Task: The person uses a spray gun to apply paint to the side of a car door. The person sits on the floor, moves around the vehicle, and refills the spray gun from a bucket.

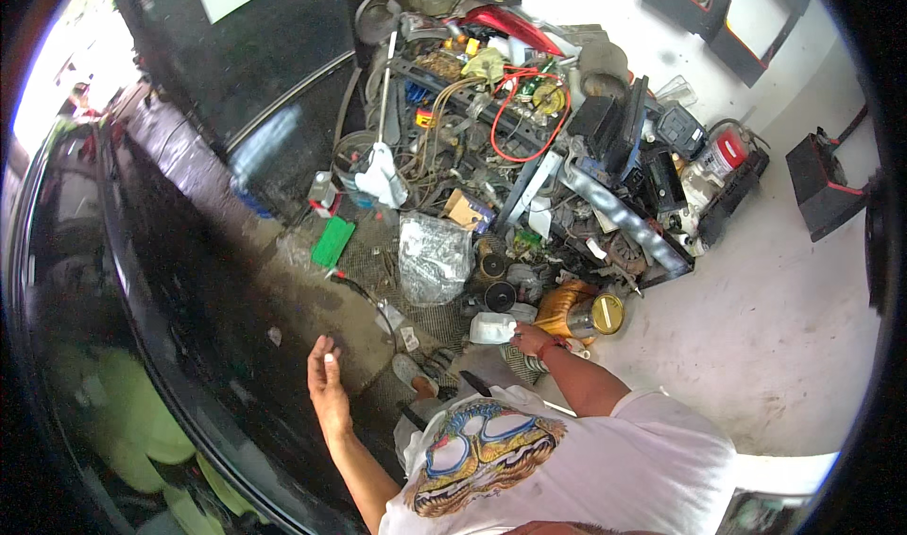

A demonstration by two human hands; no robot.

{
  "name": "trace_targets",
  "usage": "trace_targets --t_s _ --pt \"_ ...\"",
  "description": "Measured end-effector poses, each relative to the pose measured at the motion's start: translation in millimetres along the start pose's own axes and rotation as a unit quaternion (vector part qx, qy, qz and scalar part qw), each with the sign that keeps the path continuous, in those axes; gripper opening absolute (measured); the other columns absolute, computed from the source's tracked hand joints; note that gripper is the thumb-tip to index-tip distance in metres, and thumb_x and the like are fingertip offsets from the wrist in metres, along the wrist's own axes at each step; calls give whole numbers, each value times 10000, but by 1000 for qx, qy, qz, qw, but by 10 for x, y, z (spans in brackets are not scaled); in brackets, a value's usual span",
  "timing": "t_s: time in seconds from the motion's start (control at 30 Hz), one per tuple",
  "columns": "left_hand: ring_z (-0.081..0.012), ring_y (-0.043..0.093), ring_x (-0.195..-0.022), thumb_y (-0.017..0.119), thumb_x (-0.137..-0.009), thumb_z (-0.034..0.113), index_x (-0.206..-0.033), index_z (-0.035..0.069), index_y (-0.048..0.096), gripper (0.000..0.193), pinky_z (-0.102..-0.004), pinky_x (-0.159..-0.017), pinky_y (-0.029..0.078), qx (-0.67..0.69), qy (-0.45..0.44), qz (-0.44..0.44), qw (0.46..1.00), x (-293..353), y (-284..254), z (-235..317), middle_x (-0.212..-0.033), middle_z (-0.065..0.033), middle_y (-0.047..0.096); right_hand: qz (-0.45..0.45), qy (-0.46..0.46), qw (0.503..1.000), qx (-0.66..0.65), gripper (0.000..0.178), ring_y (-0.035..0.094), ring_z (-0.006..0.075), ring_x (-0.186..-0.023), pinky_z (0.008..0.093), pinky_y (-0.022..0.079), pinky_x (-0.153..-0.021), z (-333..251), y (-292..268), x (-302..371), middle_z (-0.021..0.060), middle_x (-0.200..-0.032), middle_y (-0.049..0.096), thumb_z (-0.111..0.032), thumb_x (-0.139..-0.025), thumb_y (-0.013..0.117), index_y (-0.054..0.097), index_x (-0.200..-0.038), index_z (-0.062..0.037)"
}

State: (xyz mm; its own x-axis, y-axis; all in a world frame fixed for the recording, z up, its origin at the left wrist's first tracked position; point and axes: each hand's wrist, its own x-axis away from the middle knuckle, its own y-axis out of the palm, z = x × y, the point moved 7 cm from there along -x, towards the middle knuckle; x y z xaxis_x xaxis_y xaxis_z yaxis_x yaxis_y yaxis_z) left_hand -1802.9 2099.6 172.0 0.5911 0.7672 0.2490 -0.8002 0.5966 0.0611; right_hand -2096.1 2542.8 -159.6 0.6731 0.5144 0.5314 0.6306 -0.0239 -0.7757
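My right hand [531, 338], with a red band at the wrist, reaches down to the foot of the scrap heap. Its fingers grip the edge of a whitish translucent plastic container [492, 328]. To the right of that hand lie an amber plastic jug [565, 310] and a tin with a gold lid [607, 314]. My left hand [328, 384] hangs in the air beside the dark car, fingers extended and nothing in them. Below the heap, a clear plastic sheet [435, 259] and a green flat piece [333, 243] rest on the floor.
A large heap of car parts [510, 129] fills the far middle, with a red light cover [512, 26] and an orange cable [495, 119]. The dark car [104, 280] borders the left side. White walls with black frames [704, 15] stand at right.
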Motion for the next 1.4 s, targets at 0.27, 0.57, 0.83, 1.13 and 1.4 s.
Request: trace_targets --t_s 0.27,0.57,0.83,1.13,1.4 --pt "-282 517 -1428 604 -1103 331 -1534 -7 494 558 -393 -1205 371 -56 -30 -42 997 -1773 111 105 -1543 -191 544 -90 109 990 -23 540 699 379 -1167 457 531 -1028 -500 -335 73 230 -1219 739 -465 -1007 635 649 -1368 -64" --pt "-280 587 -1344 635 -1080 278 -1503 11 532 511 -374 -1151 426 -267 41 -242 932 -3512 2072 294 -1457 -171 621 -14 222 963 -154 625 621 382 -1312 435 484 -1117 -285 -637 -1139 213 -1401 661 -515 -1009 600 609 -1444 -66" --pt "-421 463 -1464 640 -1016 536 -1554 62 490 732 -476 -1224 369 -489 187 -422 740 -4865 4302 394 -1562 -230 524 270 169 939 -127 605 652 433 -1229 476 514 -1065 -385 -1935 -1973 239 -1364 668 -441 -1001 630 596 -1416 -3" --pt "-378 9 -1636 435 -1042 700 -1715 168 119 914 -562 -1318 119 -634 261 -416 598 -6331 5830 273 -1780 -161 20 440 146 859 -218 741 530 473 -1390 482 454 -1153 -1342 -4958 -1682 312 -1615 404 -356 -997 703 400 -1576 -7" --pt "-403 -251 -1598 227 -976 853 -1719 192 -38 1028 -718 -1236 -91 -624 165 -448 619 -6760 6332 -60 -1759 -158 -211 542 103 826 -110 1113 644 473 -1223 483 523 -1055 -2445 -7392 -1516 349 -1544 471 -321 -944 770 6 -1662 54"
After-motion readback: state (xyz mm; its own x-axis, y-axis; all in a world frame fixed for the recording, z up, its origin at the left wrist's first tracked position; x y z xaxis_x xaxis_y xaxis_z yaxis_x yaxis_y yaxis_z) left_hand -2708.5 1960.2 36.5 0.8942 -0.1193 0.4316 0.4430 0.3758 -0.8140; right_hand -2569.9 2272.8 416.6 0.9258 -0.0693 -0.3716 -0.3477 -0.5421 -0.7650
